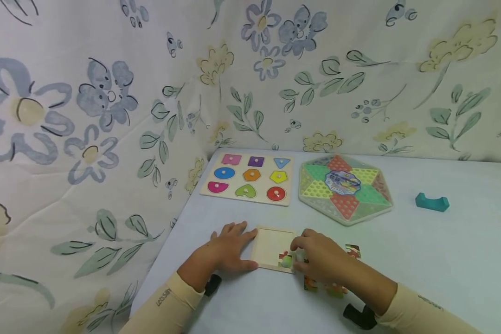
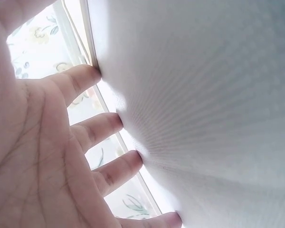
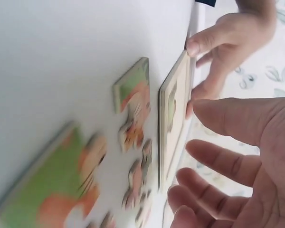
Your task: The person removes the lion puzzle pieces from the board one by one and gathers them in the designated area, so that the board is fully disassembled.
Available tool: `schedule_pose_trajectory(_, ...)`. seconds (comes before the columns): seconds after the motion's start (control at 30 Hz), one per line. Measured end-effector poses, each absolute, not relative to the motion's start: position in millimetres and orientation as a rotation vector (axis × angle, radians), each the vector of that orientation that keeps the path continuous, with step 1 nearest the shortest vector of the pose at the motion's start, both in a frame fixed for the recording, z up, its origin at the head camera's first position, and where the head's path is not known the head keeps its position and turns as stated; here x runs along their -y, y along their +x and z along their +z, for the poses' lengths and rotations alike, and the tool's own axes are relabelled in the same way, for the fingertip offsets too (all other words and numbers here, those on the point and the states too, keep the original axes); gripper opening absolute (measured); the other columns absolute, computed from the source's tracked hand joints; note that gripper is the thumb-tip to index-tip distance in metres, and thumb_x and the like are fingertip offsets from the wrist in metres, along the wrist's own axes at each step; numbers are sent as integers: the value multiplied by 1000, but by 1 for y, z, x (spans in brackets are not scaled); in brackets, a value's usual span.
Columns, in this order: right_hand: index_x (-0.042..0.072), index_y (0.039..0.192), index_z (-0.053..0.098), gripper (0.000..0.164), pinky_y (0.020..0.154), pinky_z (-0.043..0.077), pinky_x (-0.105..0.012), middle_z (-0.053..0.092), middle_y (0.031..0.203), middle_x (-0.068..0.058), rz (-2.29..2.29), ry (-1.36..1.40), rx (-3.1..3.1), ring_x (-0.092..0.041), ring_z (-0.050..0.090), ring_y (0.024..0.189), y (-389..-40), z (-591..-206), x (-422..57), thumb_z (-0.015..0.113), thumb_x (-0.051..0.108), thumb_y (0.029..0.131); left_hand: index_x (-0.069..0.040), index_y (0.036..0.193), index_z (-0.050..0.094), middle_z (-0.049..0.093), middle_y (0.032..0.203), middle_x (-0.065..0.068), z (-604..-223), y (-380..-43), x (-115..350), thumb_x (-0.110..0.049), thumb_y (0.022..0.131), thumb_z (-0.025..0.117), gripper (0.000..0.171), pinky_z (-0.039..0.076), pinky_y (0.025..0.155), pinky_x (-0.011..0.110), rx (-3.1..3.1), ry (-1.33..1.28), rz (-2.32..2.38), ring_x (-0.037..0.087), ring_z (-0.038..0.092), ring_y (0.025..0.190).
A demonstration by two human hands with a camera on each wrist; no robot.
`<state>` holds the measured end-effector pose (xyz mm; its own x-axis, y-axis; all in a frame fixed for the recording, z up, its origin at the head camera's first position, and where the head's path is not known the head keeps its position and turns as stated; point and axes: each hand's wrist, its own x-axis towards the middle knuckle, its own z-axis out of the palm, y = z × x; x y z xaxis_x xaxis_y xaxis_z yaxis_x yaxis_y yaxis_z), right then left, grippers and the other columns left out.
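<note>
A shallow square wooden puzzle tray (image 1: 273, 240) lies flat between the two hands. One jigsaw piece (image 1: 285, 260) with green and red print sits in its lower right corner. My left hand (image 1: 230, 249) is spread on the table, thumb and index fingertip touching the tray's left side. Over the tray's right edge hovers my right hand (image 1: 322, 259), fingers bent. In the right wrist view its thumb and fingers stand apart with nothing between them. Loose printed puzzle pieces (image 3: 134, 95) lie beside the tray, partly hidden under the right hand in the head view.
Behind the tray lie a wooden shape board (image 1: 246, 174) with colored knobbed shapes and a hexagonal board (image 1: 344, 189) in colored sections. A teal curved block (image 1: 432, 202) is at the right. A floral cloth (image 1: 359, 93) hangs along the back and left sides of the white table.
</note>
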<state>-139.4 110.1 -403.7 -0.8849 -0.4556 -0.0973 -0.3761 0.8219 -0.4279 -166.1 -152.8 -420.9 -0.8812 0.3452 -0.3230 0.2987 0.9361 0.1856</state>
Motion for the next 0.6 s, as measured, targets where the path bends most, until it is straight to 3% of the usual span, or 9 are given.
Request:
schedule_pose_trajectory(0.17,23,102,72,31,86,54,-41,59,108,-1,-540,-592,-2772,-18,56,92,-151,-412,-93,90,34,78,-34,159,37,28,168,5,-419,-167,151,-64,84,73,89,27,114,75,-2724,457,171,37,24,153)
schedule_pose_trajectory(0.43,21,94,70,30,82,54,-38,57,99,0,-487,-581,-2789,-18,52,87,-155,-414,-84,91,33,77,-35,159,37,28,168,4,-421,-168,150,-65,83,73,90,27,114,75,-2725,457,162,37,23,153)
schedule_pose_trajectory(0.6,20,93,68,23,84,54,-38,60,94,2,-537,-532,-2772,-18,53,87,-156,-410,-79,88,23,81,-34,159,37,29,167,5,-420,-167,152,-65,82,74,90,28,113,75,-2732,454,157,37,24,153)
